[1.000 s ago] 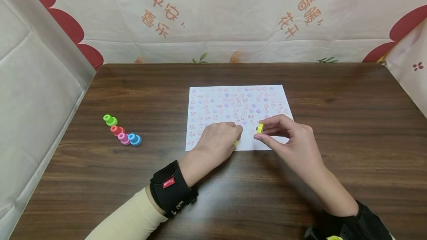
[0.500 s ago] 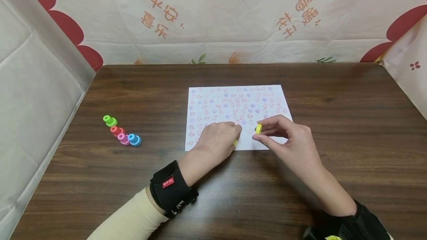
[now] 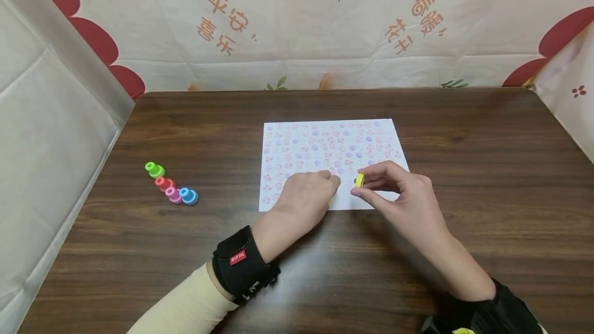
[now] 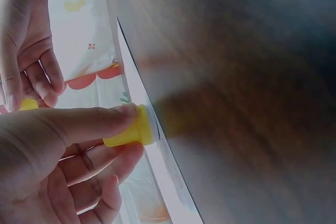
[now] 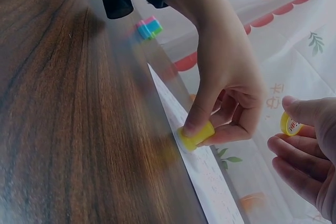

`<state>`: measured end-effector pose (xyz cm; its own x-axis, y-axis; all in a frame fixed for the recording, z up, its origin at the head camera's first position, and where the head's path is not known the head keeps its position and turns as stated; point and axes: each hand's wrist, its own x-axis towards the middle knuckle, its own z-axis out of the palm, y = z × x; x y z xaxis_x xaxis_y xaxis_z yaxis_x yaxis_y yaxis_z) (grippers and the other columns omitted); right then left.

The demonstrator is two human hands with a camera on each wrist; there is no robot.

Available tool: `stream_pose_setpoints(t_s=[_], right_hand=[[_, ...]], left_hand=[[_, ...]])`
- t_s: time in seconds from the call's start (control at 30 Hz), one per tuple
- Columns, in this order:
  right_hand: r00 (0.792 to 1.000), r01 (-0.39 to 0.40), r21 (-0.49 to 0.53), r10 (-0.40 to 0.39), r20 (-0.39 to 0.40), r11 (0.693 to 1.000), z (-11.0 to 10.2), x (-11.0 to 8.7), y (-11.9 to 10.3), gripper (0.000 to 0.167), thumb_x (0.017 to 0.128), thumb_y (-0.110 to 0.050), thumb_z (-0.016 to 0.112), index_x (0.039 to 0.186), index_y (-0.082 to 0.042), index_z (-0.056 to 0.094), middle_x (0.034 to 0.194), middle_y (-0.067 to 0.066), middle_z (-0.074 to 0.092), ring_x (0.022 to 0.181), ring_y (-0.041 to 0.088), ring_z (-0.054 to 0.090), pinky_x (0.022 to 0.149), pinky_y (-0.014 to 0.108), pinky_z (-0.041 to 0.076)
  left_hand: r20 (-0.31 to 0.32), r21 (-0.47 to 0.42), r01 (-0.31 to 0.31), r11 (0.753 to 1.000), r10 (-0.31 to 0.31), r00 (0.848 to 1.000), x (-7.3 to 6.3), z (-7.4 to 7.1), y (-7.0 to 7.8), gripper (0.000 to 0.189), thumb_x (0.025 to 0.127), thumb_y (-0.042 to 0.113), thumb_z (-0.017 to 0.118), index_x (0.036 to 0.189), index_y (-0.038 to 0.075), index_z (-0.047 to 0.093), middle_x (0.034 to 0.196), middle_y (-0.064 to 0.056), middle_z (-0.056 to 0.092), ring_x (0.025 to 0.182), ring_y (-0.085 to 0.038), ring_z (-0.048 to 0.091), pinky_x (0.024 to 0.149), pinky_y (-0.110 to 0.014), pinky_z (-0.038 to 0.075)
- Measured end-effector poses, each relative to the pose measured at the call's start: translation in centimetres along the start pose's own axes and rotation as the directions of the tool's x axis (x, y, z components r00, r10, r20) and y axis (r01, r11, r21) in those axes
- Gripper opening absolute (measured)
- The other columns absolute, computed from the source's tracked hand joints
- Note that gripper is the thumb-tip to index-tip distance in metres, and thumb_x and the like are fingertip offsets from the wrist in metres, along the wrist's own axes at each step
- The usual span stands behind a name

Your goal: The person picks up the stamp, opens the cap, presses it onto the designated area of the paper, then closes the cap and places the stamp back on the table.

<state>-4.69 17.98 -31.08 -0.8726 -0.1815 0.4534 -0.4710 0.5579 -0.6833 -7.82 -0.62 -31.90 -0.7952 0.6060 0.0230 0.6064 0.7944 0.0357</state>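
My left hand pinches a small yellow toy stamp between thumb and fingers. The stamp's pale base meets the paper sheet near its front edge; from above, the hand hides most of the stamp. Rows of red and purple stamped prints cover much of the sheet. To the right, just over the paper, my right hand holds a yellow cap between thumb and fingertips. In the right wrist view the cap's round face shows a small printed picture.
Four-colour toy stamps stand in a touching group at the left: a green stamp, a red stamp, a pink stamp and a blue stamp. A white printed curtain hangs behind the brown table.
My left hand has shifted very slightly right with the yellow stamp, and less of the stamp shows. The right hand keeps holding the cap in nearly the same place.
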Motion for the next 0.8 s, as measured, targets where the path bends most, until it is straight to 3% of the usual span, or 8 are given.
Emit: stream_pose_setpoints(t_s=[0.33, 0.43, 0.53, 0.63, 0.8], right_hand=[[1.000, 0.011, 0.000, -0.011, -0.011, 1.000, 0.0, -0.1, 0.1, 0.034, 0.071, 0.002, 0.087, 0.100, -0.009, 0.072, 0.083, 0.001, 0.077, 0.076, -0.012, 0.067, 0.073, 0.010, 0.055], [1.000, 0.020, 0.007, -0.020, -0.016, 1.000, -0.1, -0.1, 0.2, 0.035, 0.070, 0.003, 0.087, 0.100, -0.007, 0.072, 0.083, 0.002, 0.077, 0.077, -0.012, 0.067, 0.075, 0.010, 0.055], [1.000, 0.022, -0.005, -0.022, -0.019, 1.000, -0.1, -0.2, 0.2, 0.036, 0.069, 0.003, 0.087, 0.100, -0.007, 0.072, 0.084, 0.002, 0.077, 0.077, -0.013, 0.066, 0.076, 0.009, 0.054], [1.000, 0.014, -0.014, -0.014, -0.015, 1.000, -0.2, -0.2, 0.1, 0.037, 0.069, 0.003, 0.087, 0.101, -0.007, 0.071, 0.084, 0.002, 0.077, 0.078, -0.015, 0.065, 0.076, 0.008, 0.054], [1.000, 0.013, -0.007, -0.013, -0.002, 1.000, -0.1, -0.1, -0.3, 0.037, 0.069, 0.002, 0.087, 0.101, -0.007, 0.071, 0.085, 0.002, 0.077, 0.079, -0.014, 0.065, 0.076, 0.008, 0.054]], left_hand=[[0.013, 0.062, -0.006, 0.998, 0.005, 1.000, -0.4, -0.6, -0.1, 0.012, 0.093, 0.021, 0.070, 0.104, 0.016, 0.067, 0.089, 0.004, 0.068, 0.069, -0.009, 0.063, 0.056, -0.023, 0.049], [-0.042, -0.010, -0.004, 1.000, 0.003, 0.999, -1.2, -1.6, -0.7, 0.015, 0.092, 0.023, 0.073, 0.103, 0.015, 0.066, 0.092, 0.004, 0.069, 0.073, -0.009, 0.065, 0.061, -0.024, 0.052], [-0.108, -0.162, 0.006, 0.987, -0.024, 0.994, -2.2, -2.7, -1.5, 0.017, 0.090, 0.022, 0.075, 0.101, 0.016, 0.065, 0.096, 0.004, 0.069, 0.079, -0.009, 0.067, 0.068, -0.025, 0.056], [-0.147, -0.350, 0.029, 0.936, -0.086, 0.985, -2.9, -3.5, -2.2, 0.018, 0.088, 0.019, 0.077, 0.100, 0.016, 0.063, 0.098, 0.005, 0.069, 0.085, -0.009, 0.068, 0.074, -0.027, 0.056], [-0.207, -0.576, 0.023, 0.817, -0.174, 0.963, -3.6, -3.7, -2.8, 0.022, 0.085, 0.015, 0.080, 0.100, 0.015, 0.063, 0.100, 0.004, 0.071, 0.088, -0.010, 0.070, 0.076, -0.025, 0.056]])
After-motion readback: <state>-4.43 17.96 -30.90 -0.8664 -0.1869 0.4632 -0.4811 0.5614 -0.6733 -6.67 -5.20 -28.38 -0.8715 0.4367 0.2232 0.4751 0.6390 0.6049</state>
